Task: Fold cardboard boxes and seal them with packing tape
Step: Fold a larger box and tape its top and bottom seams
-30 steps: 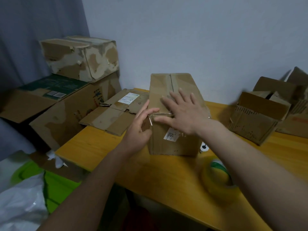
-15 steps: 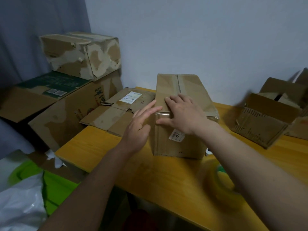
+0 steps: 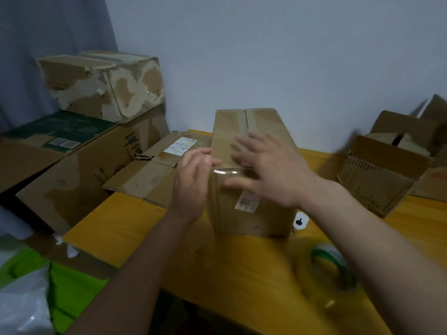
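A closed cardboard box (image 3: 254, 213) stands on the yellow table (image 3: 135, 226), with clear tape along its top seam and over its near top edge. My left hand (image 3: 193, 180) lies flat against the box's left side near that edge, thumb at the corner. My right hand (image 3: 268, 170) is spread over the top front of the box, fingers straight and blurred by motion. A roll of clear packing tape (image 3: 329, 269) with a green core lies on the table at the near right, partly behind my right forearm.
Flattened cardboard (image 3: 150, 172) lies at the table's left rear. Stacked boxes (image 3: 101, 85) stand left of the table. Open boxes (image 3: 382, 175) crowd the right rear. A green bin (image 3: 65, 284) and white plastic bag sit below left. A small white tag (image 3: 301, 221) lies by the box.
My right hand has slid forward over the box top with its fingers spread. The left hand has risen slightly along the box's left side. The box stays in place.
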The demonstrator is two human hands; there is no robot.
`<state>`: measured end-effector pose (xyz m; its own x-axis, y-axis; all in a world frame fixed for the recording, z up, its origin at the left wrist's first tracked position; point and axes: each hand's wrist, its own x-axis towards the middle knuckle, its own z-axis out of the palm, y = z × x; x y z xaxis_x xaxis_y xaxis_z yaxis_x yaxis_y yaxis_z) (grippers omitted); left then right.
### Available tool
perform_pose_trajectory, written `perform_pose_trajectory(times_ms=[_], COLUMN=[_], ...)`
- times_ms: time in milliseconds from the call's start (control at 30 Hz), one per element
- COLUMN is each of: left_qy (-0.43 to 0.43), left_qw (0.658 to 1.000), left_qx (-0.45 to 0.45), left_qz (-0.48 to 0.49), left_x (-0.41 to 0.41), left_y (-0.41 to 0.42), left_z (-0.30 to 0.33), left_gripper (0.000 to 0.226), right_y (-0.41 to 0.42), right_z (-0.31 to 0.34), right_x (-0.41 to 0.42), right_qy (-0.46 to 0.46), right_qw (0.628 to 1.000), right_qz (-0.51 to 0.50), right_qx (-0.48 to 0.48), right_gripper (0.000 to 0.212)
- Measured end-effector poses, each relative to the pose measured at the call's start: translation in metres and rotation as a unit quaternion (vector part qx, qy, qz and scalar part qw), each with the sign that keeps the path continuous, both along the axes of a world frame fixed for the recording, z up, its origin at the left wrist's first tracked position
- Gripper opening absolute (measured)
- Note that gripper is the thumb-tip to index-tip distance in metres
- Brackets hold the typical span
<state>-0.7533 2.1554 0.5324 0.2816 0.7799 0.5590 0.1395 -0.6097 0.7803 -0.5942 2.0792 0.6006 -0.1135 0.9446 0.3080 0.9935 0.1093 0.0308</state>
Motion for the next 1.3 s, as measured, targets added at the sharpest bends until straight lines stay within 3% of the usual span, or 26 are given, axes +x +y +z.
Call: perform_pose_trajectory(times_ms=[100,167,233,400,467,567,700,800,867,900,967,1067,1233,1300], left_qy=[-0.029,-0.052,-0.093,-0.143,-0.156,-0.133,-0.063,0.010,0.089,0.137,0.242,0.351,0.483,0.494], left_qw=[0.998,0.995,0.990,0.986,0.985,0.990,0.998,0.999,0.993,0.987,0.961,0.930,0.861,0.849], left_qx=[-0.056,-0.073,-0.078,-0.057,-0.045,-0.014,-0.006,-0.050,-0.066,-0.049,0.017,0.040,-0.021,-0.033], left_qz=[0.018,0.036,0.066,0.069,0.055,0.035,-0.008,-0.013,0.029,0.072,0.135,0.105,0.159,0.185], left_x=[0.030,0.048,0.060,0.069,0.071,0.064,0.050,0.039,0.032,0.031,0.037,0.062,0.085,0.082], left_y=[0.004,0.007,0.008,0.000,0.000,0.005,0.005,0.000,-0.009,-0.015,-0.031,-0.055,-0.062,-0.060], left_z=[0.009,0.010,0.006,-0.003,-0.007,-0.017,-0.015,0.001,0.016,0.026,0.043,0.058,0.060,0.061], left_gripper=[0.036,0.043,0.045,0.031,0.020,0.024,0.039,0.045,0.046,0.046,0.050,0.077,0.119,0.120], right_y=[-0.011,-0.006,0.001,0.010,0.009,0.002,-0.013,-0.028,-0.042,-0.048,-0.053,-0.050,-0.063,-0.067], right_z=[-0.005,-0.023,-0.037,-0.056,-0.062,-0.069,-0.064,-0.054,-0.052,-0.053,-0.059,-0.069,-0.070,-0.074], right_x=[0.045,0.054,0.052,0.054,0.056,0.060,0.064,0.065,0.060,0.057,0.049,0.039,0.034,0.038], right_qy=[0.193,0.407,0.508,0.540,0.544,0.524,0.469,0.468,0.523,0.555,0.578,0.556,0.509,0.496], right_qw=[0.974,0.904,0.844,0.811,0.806,0.824,0.871,0.880,0.851,0.830,0.811,0.820,0.856,0.863], right_qz=[-0.076,-0.099,-0.094,-0.048,-0.022,0.003,0.005,-0.011,-0.026,-0.040,-0.079,-0.117,-0.086,-0.092], right_qx=[0.089,0.083,0.145,0.218,0.232,0.217,0.146,0.074,0.027,0.023,0.042,0.062,0.004,-0.023], right_gripper=[0.053,0.035,0.027,0.011,0.018,0.044,0.057,0.068,0.084,0.084,0.062,0.040,0.054,0.052])
